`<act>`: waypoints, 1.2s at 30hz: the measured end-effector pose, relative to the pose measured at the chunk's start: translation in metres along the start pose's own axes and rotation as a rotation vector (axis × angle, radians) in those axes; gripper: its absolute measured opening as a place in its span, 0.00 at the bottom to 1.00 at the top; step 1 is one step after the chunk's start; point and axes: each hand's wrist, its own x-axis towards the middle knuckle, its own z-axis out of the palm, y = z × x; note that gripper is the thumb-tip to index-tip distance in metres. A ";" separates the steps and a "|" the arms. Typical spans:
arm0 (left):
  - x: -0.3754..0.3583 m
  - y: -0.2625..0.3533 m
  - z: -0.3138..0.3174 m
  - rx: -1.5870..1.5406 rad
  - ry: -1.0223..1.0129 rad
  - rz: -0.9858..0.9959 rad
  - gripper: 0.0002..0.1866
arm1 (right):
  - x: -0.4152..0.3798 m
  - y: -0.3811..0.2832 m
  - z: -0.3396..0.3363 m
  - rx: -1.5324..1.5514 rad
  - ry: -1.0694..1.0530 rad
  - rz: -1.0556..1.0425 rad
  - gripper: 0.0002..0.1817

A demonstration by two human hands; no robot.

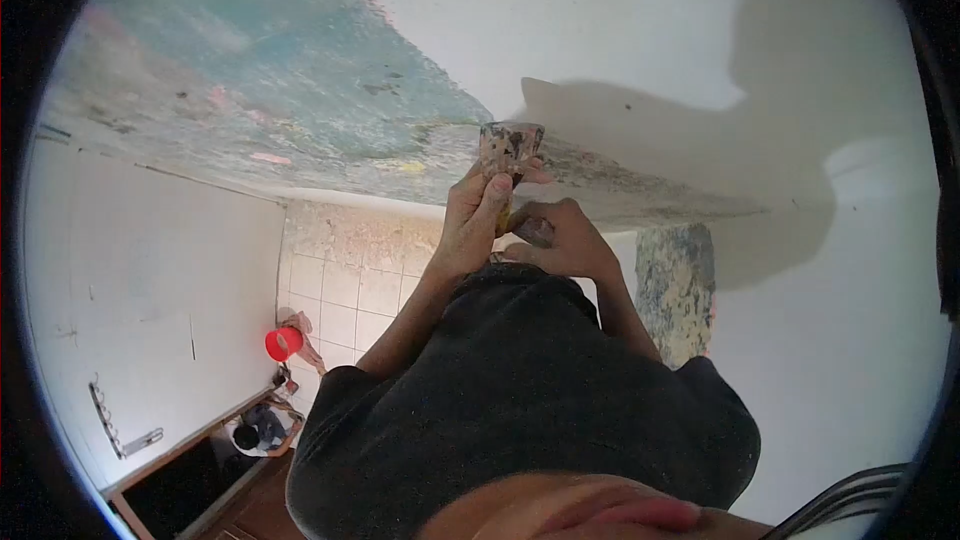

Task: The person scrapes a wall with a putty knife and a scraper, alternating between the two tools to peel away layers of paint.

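My left hand (475, 220) is closed around a scraper (512, 145), its thumb laid along the tool. The wide blade points up at the wall and is crusted with pale and dark residue. A bit of yellow shows below the blade, between the hands. Close beside it, my right hand (572, 242) is closed, fingers bent around a flat grey piece (534, 231) whose kind I cannot tell. Both hands are in front of my chest, near the wall's stripped band (390, 110), where blue-green, yellow and pink patches show.
White wall (600, 10) borders the stripped area, and another rough patch (675, 290) is at the right. Down left are floor tiles (340, 290), a red bucket (283, 343) with a cloth (300, 325), and another person (265, 428) near a dark doorway (180, 485).
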 end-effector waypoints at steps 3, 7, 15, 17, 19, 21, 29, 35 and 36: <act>-0.003 0.002 -0.006 0.222 -0.117 -0.010 0.23 | 0.002 -0.002 0.006 -0.141 0.041 0.027 0.20; -0.014 -0.024 0.001 0.293 -0.107 -0.030 0.22 | 0.006 0.022 0.017 -0.208 0.104 -0.099 0.18; -0.020 -0.043 -0.013 -0.311 -0.309 -0.376 0.29 | -0.009 0.031 0.014 0.016 0.297 -0.328 0.12; -0.024 -0.062 -0.016 -0.373 -0.353 -0.355 0.27 | -0.013 0.031 0.011 0.234 0.284 -0.254 0.11; -0.021 -0.069 -0.024 -0.407 -0.437 -0.298 0.26 | -0.015 0.036 0.008 0.193 0.302 -0.300 0.10; -0.022 -0.072 -0.023 -0.426 -0.427 -0.271 0.24 | -0.016 0.036 0.006 0.258 0.318 -0.295 0.10; -0.039 -0.079 -0.009 -0.362 -0.273 -0.521 0.11 | -0.005 0.034 -0.006 0.385 0.241 -0.334 0.06; -0.052 -0.089 -0.031 -0.488 -0.133 -0.539 0.10 | 0.000 0.045 -0.003 0.411 0.342 -0.501 0.08; -0.053 -0.087 -0.035 -0.464 -0.101 -0.530 0.10 | -0.002 0.048 0.001 0.482 0.358 -0.463 0.08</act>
